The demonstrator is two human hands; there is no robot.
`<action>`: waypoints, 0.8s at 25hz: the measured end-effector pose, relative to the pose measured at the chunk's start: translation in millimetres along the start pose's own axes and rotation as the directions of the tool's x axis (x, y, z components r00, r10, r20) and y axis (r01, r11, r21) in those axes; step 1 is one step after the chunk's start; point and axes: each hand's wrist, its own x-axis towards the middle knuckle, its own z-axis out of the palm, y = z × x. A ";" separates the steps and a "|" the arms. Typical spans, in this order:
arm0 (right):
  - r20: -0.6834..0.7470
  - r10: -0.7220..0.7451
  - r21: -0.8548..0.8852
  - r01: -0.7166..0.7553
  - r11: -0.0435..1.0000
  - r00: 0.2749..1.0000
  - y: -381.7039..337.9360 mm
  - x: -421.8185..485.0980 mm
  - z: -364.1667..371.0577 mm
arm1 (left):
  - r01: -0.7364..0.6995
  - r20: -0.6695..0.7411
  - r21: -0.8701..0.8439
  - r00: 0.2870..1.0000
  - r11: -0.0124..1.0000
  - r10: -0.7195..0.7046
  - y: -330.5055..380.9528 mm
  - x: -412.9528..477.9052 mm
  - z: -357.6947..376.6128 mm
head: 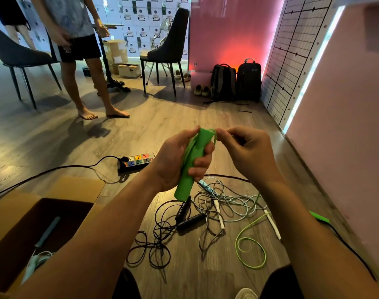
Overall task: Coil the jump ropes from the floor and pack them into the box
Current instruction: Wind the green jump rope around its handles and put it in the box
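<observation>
gripping the green jump rope handle (184, 187) in the left hand (173, 160), with fingers curled right round it plus a few turns of green cord, held up above the tangle on the wood floor (184, 113). pinching a cord loop (214, 137) at the handle's top with the right hand (246, 149), thumb and fingertips closed on it. probably mid-wrap, tucking in a last turn

easy to botch from here: loosening that pinch too early and letting the turns spring off the handle, so back to square one. also dragging the lime cord (251, 247) down on the floor (can't tell whether part of the same rope) and snagging it in the black jump rope (184, 216) and the white-handled ropes (218, 206) knotted up right beneath. yanking upward likely to lift the whole mess. worth watching the power strip (136, 161) and its black cable (55, 169) just beyond the pile too, no fun hooking that

room-wise: cardboard box (18, 214) open at lower left, just beside the left forearm, with a pale blue rope (44, 240) already lying inside and plenty of dark bottom on show. easy swing left and down to drop the bundle in, minding the raised flap (80, 186). pink wall (346, 147) tight on the right, with a second green handle (319, 216) lying near its foot. bare feet (104, 114) of a bystander well apart, farther up the floor by the chairs (169, 46), so nothing in the way there
</observation>
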 end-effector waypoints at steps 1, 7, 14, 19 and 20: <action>0.014 0.022 0.009 -0.022 1.000 1.000 0.3 0.3 4.4 | -0.056 0.002 -0.112 0.998 0.992 0.056 1.9 -0.5 -0.5; 0.382 0.276 -0.091 -0.261 0.961 0.882 -4.6 -7.5 18.1 | -0.384 -0.171 -0.605 0.918 0.698 0.357 11.5 -4.8 -23.2; 0.645 0.195 -0.068 -0.199 0.978 0.739 -24.1 -15.8 4.9 | -0.669 -0.683 -0.215 0.624 0.711 0.381 13.1 6.2 -63.8; 0.444 0.010 0.089 -0.055 0.995 0.896 -22.7 -9.7 1.6 | -0.164 -0.484 0.519 0.753 0.839 0.446 -9.5 7.4 -59.6; 0.345 -0.007 0.078 -0.022 0.997 0.938 -20.6 -7.6 1.7 | -0.112 -0.414 0.527 0.832 0.842 0.370 -10.9 5.6 -50.5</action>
